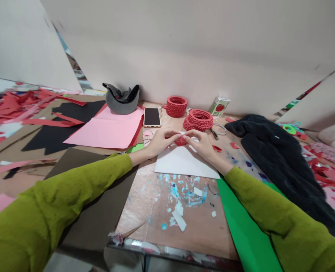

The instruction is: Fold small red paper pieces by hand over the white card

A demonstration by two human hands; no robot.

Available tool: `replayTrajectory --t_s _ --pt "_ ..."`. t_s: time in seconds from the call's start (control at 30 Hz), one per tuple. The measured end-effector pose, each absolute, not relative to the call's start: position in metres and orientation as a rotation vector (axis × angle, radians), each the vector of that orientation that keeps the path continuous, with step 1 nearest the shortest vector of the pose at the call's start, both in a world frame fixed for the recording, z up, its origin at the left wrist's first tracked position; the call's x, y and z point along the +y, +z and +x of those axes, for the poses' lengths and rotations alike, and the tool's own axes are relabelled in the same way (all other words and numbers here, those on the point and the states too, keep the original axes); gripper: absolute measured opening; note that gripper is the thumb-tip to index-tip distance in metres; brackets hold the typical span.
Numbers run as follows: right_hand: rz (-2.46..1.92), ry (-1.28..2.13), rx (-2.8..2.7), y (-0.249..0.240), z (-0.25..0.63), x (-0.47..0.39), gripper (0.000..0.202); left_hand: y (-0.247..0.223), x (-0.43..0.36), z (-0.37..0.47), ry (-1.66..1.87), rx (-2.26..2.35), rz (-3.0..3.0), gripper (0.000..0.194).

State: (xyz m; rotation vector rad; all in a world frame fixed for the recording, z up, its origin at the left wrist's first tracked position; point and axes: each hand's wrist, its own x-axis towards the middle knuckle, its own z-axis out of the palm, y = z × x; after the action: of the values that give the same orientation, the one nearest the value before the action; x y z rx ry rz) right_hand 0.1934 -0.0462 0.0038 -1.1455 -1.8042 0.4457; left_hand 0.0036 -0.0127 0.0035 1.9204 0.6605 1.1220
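Observation:
Both hands meet over the back part of a white sheet [181, 162] on the paint-marked table. My left hand [166, 140] pinches the left side of a small red piece [181, 141], thumb and index finger pressed together. On the other side, my right hand [198, 142] pinches the same red piece, its fingertips almost touching the left ones. The piece is small and partly hidden by the fingers, so its exact shape is unclear. Just behind the hands stand red textured rings [200, 120] and another red ring stack [177, 107].
A phone [152, 117], a grey cap [122, 99] and pink paper [107, 128] lie at the back left. A small box [220, 106] stands behind. Dark furry cloth [281, 162] and green paper [247, 226] are at the right; red scraps [11, 105] at the far left.

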Motion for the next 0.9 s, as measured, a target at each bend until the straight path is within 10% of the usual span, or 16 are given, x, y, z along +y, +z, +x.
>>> replayTrajectory --t_s 0.9 --pt "-1.107 0.268 -1.877 0.0077 0.1911 -0.0514 0.012 0.0022 -0.0122 0.0041 1.156 0.671 2.009 0.018"
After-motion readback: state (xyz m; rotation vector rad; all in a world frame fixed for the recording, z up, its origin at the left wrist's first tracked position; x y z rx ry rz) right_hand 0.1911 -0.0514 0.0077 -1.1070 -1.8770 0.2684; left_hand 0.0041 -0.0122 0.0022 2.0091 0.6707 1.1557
